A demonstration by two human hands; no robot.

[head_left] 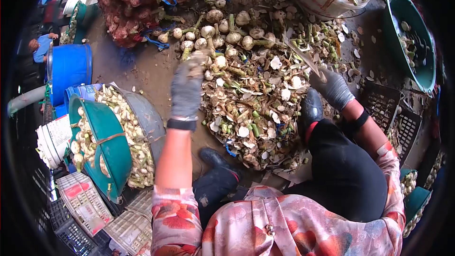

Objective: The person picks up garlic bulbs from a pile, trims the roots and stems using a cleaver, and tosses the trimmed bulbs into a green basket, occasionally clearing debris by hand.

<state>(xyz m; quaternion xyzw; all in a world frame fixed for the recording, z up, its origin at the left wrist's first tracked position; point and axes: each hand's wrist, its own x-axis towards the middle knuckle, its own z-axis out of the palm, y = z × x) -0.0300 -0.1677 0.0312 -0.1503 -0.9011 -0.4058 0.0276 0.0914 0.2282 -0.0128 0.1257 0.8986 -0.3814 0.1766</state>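
Observation:
My left hand (186, 87), in a grey glove, reaches to the left edge of the pile, its fingers closed round something pale and blurred, perhaps a bulb. My right hand (333, 86), also gloved, is wrapped round the handle of a knife (303, 56), whose blade points up and to the left over the pile. Several whole bulbs with green stems (233, 37) lie just beyond my left hand. Between my hands spreads a heap of peelings and cut stems (256, 109).
Red net sacks of bulbs (128, 4) lie at the top left, a white bucket (327, 0) at the top right. Green basins (111, 142) and a blue barrel (71, 68) stand left, another green basin (395, 33) right. A person (42, 47) is far left.

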